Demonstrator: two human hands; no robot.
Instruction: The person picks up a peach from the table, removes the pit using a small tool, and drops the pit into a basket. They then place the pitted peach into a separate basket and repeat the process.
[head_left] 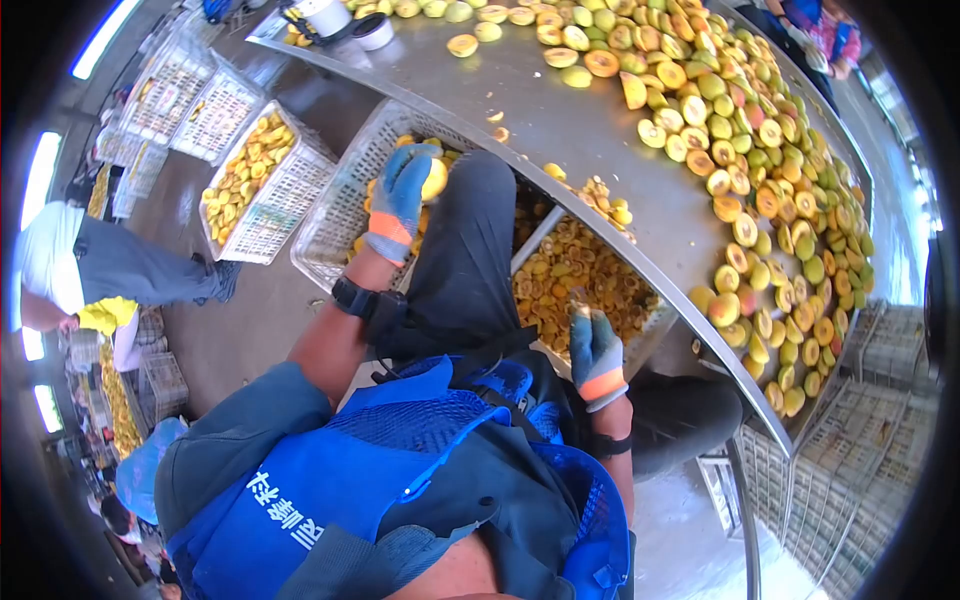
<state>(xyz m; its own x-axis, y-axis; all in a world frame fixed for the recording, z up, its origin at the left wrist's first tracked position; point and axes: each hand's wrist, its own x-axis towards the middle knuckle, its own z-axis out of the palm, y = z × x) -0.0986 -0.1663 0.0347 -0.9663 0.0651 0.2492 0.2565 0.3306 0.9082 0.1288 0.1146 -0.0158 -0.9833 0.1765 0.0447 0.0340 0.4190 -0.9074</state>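
Observation:
My left hand (400,195), in a blue-grey glove with an orange cuff, is closed on a yellow peach half (435,180). It is above a white plastic crate (335,215) that holds more yellow peach pieces, partly hidden by my hand and knee. My right hand (597,355), gloved the same way, has its fingers pressed together over a bin of brownish-yellow peach scraps (560,280) below the table. Something small shows at its fingertips, too blurred to name.
A metal table (590,130) bears a large heap of halved peaches (740,130) and a few scraps near its edge. White cups (373,32) stand at its far left. A filled crate (250,185) and stacked crates (165,90) are on the left. Another person (110,260) walks there.

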